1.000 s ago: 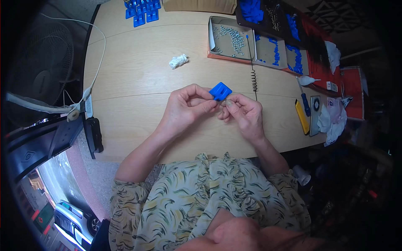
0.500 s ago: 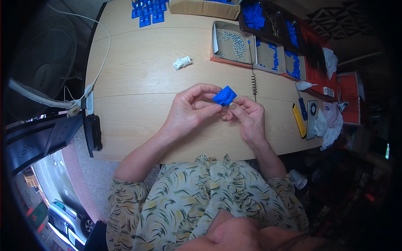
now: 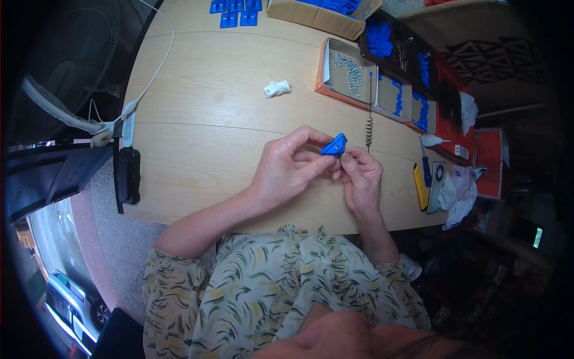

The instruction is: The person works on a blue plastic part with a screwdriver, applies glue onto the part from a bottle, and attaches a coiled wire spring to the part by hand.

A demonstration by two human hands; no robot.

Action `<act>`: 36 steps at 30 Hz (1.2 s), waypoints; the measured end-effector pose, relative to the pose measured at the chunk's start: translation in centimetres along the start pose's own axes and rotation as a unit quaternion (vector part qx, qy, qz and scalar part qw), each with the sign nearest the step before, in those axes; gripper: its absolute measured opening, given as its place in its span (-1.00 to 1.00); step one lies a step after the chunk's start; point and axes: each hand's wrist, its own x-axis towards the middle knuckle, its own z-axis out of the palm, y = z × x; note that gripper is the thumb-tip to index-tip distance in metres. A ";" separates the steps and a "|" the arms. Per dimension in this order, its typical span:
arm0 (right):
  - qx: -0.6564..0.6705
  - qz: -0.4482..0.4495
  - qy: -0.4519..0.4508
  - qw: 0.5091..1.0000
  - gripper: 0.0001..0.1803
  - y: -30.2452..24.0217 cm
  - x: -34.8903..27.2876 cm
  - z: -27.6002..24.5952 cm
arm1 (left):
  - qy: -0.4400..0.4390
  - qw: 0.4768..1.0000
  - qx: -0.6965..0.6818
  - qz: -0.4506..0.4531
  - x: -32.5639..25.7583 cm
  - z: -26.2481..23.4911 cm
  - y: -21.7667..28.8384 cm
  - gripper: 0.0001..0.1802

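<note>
I see a tan cardboard box (image 3: 314, 15) of blue pieces at the table's far edge, an orange-rimmed tray (image 3: 350, 72) of small metal bits right of centre, and a yellow flat pack (image 3: 420, 186) at the right. My left hand (image 3: 286, 170) and right hand (image 3: 360, 178) meet above the wooden table (image 3: 203, 119), fingertips together pinching a blue plastic piece (image 3: 334, 145). Its long axis tilts up to the right.

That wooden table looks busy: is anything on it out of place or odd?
Mostly orderly. One crumpled white wad lies alone on the bare table, away from the sorted trays. A thin coiled spring on a wire lies loose beside the compartment tray. Both hands pinch a small blue part; it shows no damage.
</note>
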 end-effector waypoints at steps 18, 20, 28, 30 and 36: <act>0.118 0.018 -0.018 0.993 -0.72 0.6 0.8 0.4 | 0.063 0.997 -0.015 0.048 0.4 0.3 -1.5 -0.78; 0.139 0.026 -0.023 0.990 -0.73 0.8 0.8 0.2 | 0.070 0.996 -0.007 0.063 0.3 0.3 -1.7 -0.79; 0.175 0.037 -0.029 0.983 -0.73 1.2 0.8 0.3 | 0.073 0.987 0.087 0.114 0.4 0.1 -1.4 -0.79; 0.174 0.038 -0.027 0.984 -0.73 1.2 0.8 0.3 | 0.072 0.987 0.089 0.114 0.5 0.1 -1.5 -0.79; 0.189 0.059 -0.042 0.979 -0.72 0.4 0.8 0.0 | 0.063 0.971 0.156 0.170 0.3 0.5 -0.8 -0.76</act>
